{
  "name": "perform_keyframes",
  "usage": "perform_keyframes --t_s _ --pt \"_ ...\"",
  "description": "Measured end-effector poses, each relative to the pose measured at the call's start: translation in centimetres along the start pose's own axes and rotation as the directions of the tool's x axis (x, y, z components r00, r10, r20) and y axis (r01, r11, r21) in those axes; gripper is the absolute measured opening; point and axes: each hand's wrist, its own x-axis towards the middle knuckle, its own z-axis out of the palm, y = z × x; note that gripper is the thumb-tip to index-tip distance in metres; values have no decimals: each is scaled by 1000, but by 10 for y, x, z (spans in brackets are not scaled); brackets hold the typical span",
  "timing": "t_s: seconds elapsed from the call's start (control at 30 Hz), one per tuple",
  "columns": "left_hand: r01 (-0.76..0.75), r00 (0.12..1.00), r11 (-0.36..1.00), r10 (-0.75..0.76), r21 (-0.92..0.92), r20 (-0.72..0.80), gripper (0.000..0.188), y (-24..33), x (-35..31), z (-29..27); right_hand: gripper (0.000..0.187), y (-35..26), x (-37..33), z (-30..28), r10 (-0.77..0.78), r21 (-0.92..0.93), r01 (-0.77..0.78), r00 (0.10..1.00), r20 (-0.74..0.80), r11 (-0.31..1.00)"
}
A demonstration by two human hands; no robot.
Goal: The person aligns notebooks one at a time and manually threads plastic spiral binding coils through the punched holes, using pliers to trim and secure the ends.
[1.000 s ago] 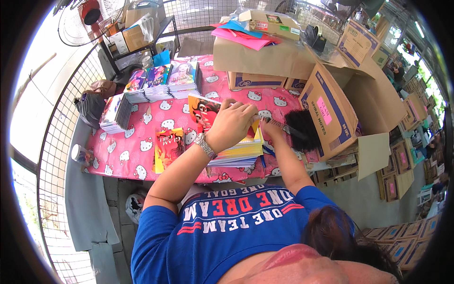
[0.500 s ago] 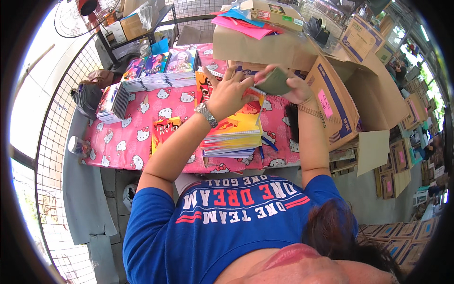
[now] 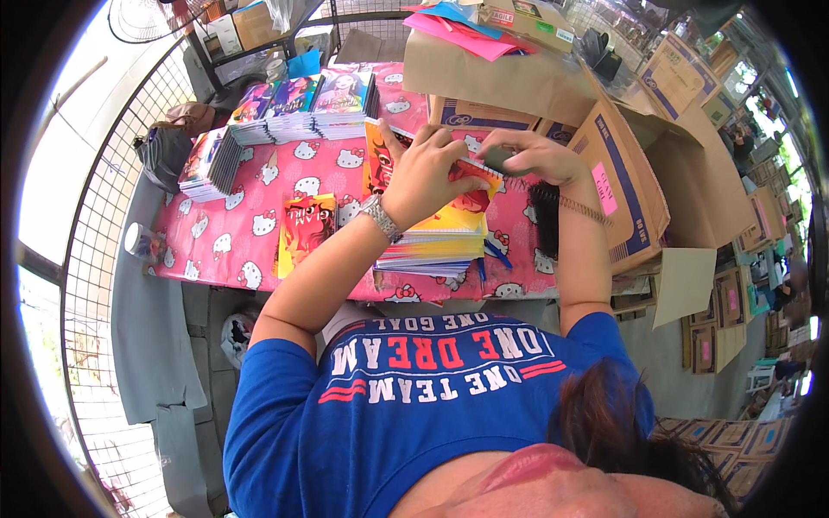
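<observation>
My left hand (image 3: 432, 168), with a metal watch on the wrist, lies with fingers spread over the top notebook of a stack of notebooks (image 3: 440, 250). That top notebook has a red and yellow cover, partly hidden by the hand. My right hand (image 3: 544, 160) is closed on a dark green pad (image 3: 498, 160), held by the upper right corner of the top notebook; whether it touches the notebook I cannot tell. A coiled band (image 3: 583, 207) circles my right wrist. Another red and yellow notebook (image 3: 308, 229) lies left of the stack.
Notebook stacks (image 3: 315, 121) line the table's back left, with another stack (image 3: 207, 168) nearer. Blue pens (image 3: 496, 253) and a black bristly object (image 3: 544, 216) lie right of the stack. An open cardboard box (image 3: 617, 190) stands right. A white cup (image 3: 142, 242) is at the left edge.
My right hand has turned, and the green pad now shows less of its flat face. My left hand stays on the top notebook. The whole view has shifted slightly.
</observation>
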Motion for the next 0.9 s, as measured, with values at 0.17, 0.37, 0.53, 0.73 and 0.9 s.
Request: perform_keyframes --t_s 0.17,0.37,0.53,0.73,0.9 --pt "9 1000 998 -9 56 13 45 1 1 1 46 -12 0 5 -300 405 272 954 7 873" --pt "153 984 987 -157 53 82 58 -21 -11 -23 44 -7 11 2 -200 316 186 980 13 930" --pt "93 995 993 -90 69 -48 48 -27 -11 -16 48 -2 25 1 -178 335 132 978 111 933" --pt "134 990 990 -136 41 48 49 -23 -5 -25 48 8 28 -9 -61 -44 61 998 11 997" --pt "115 993 993 -115 2 31 48 -25 -3 -25 46 -5 32 -5 -67 67 63 996 57 996"
